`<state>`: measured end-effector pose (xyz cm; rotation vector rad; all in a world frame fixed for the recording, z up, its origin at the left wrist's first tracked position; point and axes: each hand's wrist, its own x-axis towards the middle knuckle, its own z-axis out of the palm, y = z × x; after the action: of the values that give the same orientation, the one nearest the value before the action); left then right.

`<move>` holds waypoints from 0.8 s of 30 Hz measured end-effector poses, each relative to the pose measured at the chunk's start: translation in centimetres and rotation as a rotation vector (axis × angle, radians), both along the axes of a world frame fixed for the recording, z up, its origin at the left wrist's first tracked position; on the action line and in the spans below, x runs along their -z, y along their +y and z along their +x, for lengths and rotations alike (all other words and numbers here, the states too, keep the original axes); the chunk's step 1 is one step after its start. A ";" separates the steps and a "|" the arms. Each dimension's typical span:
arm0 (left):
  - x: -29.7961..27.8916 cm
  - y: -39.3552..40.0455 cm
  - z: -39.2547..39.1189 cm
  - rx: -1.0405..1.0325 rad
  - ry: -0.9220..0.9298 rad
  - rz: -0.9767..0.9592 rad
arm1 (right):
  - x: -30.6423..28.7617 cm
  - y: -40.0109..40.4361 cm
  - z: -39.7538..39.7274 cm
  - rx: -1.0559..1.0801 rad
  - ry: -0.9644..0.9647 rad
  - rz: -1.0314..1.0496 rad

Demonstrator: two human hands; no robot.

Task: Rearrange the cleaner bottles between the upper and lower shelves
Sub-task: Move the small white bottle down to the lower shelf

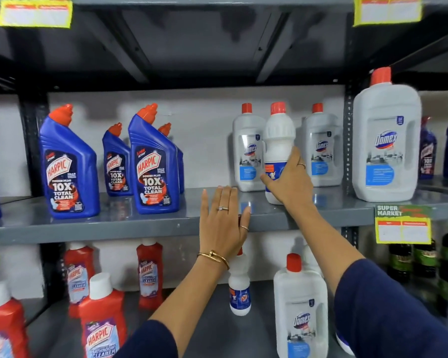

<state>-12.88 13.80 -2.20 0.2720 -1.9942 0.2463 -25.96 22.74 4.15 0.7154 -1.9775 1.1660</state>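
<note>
At centre frame, the right hand [289, 180] is gripping a small white bottle [279, 140] standing on the upper shelf [140, 223], so that placement is looking nearly done. Just below, the left hand [223, 223] is grasping a second small bottle [239, 290] by its top, hanging above the lower shelf [212, 329]; its cap is hiding behind the hand.

Upper shelf [140, 226] carries blue Harpic bottles [70, 164] and white Domex bottles [321, 148].

Head view faces the shelves [140, 223] close, level; tilted slightly down.
</note>
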 end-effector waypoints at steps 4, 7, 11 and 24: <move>0.4 -0.5 -0.1 -0.040 -0.025 -0.043 | 0.2 0.0 0.0 -0.021 -0.035 -0.015; 0.6 -0.7 -0.1 -0.031 -0.011 -0.077 | 0.4 0.5 0.4 -0.042 -0.030 -0.068; 0.6 -0.7 0.2 -0.029 -0.035 -0.076 | 1.3 1.6 1.8 -0.036 0.055 -0.121; 0.0 -0.6 0.6 0.037 -0.045 -0.030 | 7.5 5.8 7.8 -0.125 0.164 -0.549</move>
<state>-12.28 13.25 -2.17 0.2123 -2.0360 0.2604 -18.16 28.51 -3.33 0.6217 -1.3963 1.5807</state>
